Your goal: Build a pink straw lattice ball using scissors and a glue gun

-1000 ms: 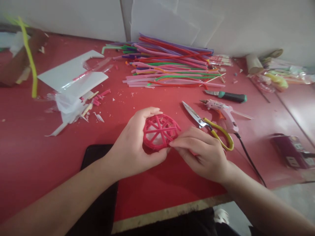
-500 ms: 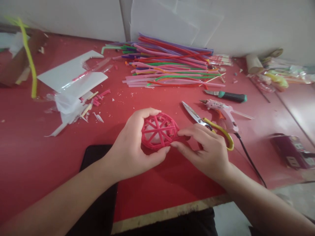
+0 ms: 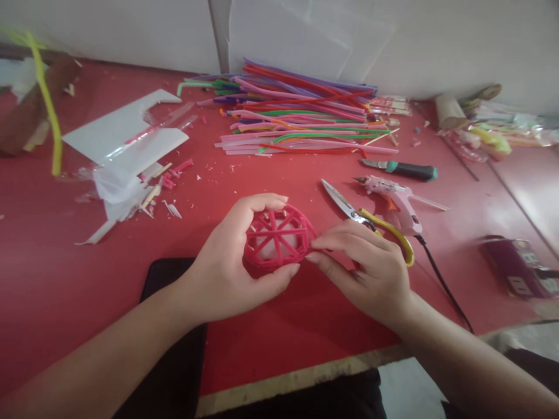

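Note:
A small round pink-red wheel with crossing spokes (image 3: 276,234) is held above the red table, a whitish surface showing through its gaps. My left hand (image 3: 233,256) curls round its left side, thumb at the lower edge and fingers at the upper edge. On the opposite side, my right hand (image 3: 364,267) pinches at the rim with thumb and forefinger, where a thin pink-red strip seems to run; its end is hidden by the fingers. Just beyond my right hand lie scissors (image 3: 343,201) with yellow handles.
Behind the hands lie many coloured fuzzy sticks (image 3: 301,116). A pink glue gun (image 3: 399,201) and a utility knife (image 3: 410,170) rest at the right, near a maroon box (image 3: 519,265). White card scraps (image 3: 126,131) lie left. A black flat object (image 3: 170,331) sits under my left forearm.
The wheel has turned and tilted slightly and shifted a little left in my left hand. My right fingers stay pinched at its right rim.

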A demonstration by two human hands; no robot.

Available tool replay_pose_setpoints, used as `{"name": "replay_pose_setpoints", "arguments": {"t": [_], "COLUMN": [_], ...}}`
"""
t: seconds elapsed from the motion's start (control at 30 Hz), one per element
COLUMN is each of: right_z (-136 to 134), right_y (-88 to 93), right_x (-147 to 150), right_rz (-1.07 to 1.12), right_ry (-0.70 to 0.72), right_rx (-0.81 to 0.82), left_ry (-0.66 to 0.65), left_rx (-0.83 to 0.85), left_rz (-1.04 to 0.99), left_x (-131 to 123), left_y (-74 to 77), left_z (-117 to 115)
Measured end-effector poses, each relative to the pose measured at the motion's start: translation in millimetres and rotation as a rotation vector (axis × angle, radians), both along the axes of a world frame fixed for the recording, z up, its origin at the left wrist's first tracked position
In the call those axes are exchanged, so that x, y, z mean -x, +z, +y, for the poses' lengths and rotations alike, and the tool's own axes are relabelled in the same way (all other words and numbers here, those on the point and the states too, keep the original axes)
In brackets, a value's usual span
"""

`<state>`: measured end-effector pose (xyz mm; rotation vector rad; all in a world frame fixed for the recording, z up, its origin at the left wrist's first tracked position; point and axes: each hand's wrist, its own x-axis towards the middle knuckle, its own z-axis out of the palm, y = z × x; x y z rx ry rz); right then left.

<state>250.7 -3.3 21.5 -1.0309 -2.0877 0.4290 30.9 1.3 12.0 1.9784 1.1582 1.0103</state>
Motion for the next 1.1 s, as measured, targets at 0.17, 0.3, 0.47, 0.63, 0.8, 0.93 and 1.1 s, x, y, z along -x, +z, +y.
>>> {"name": "replay_pose_setpoints", "arguments": {"t": [0.17,0.3,0.47,0.63,0.8,0.93,1.1], "right_z": [1,1,0,0,1,2,3], "right_y": [-0.7,-0.9,-0.5,-0.2,-1.6,-3.4,-3.8], "right_x": [-1,-2,-2,-3,-3,-4,-4], "right_rz": [0.003,-0.002,-0.027,-0.058,-0.055,-0.059,-0.068], "right_ry": [-0.002,0.006,0.012,0.011,-0.006,-0.014,-0.012], "right_rx": [-0.007,0.001,-0.016,-0.067,-0.045,-0.028,-0.023], "left_ry": [-0.021,-0.009,-0.017,-0.032,-0.016,0.021,0.008], "left_rx": [0.024,0.053,0.06,-0.013,-0.125,-0.154,-0.126], "left_rz": [-0.072,-0.145,-0.157,-0.115,0.093,0.089,0.04], "left_x": [0,-3,-5,-5,-6,-7,-6], "left_y": [-4.9,-7.6,-8.8,-4.1,3.1,0.3,-4.4], "left_z": [-1,-1,-1,0,2,5,5]}}
